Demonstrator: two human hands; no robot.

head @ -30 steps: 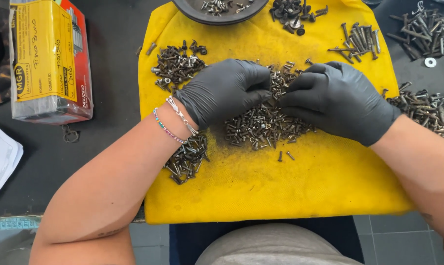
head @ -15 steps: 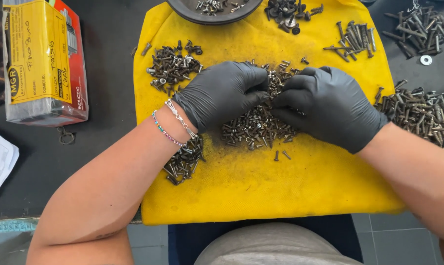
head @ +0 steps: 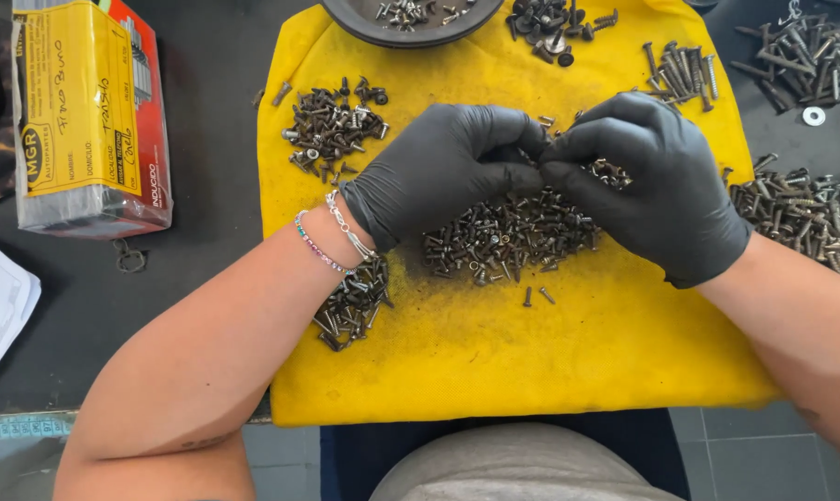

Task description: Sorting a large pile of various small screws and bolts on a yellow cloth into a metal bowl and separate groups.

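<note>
Nearest, the front edge of the yellow cloth [head: 494,371] hangs just past the table's lip above the person's lap, and a broad bare strip of cloth lies open between that edge and the hands. Two loose screws [head: 537,296] lie alone on it, just beyond the bare strip. By the left forearm, a small dark heap of screws [head: 353,311] sits near the cloth's left edge, partly under the beaded bracelets [head: 332,237].

Farther in, the central pile of screws [head: 508,234] spreads across the middle of the cloth, directly beneath both hands. The left hand [head: 443,172], in a black glove, hovers over the pile's left end with its fingers curled and its fingertips pressed together toward the other hand. The right hand [head: 657,186], also gloved, meets it fingertip to fingertip above the pile; whatever small piece is pinched between them is hidden, so I cannot tell what they grip.

Left of the hands, another heap of screws [head: 332,130] sits with bare cloth around it. Off the cloth's right edge, a long scatter of screws [head: 801,218] lies on the dark table [head: 206,278], close to the right forearm. Left of the cloth, a wrapped box [head: 86,111] stands well apart.

Farthest, a dark round dish [head: 406,28] overlaps the cloth's back edge, with a cluster of black fasteners [head: 555,23] and a row of long screws [head: 682,72] to its right.
</note>
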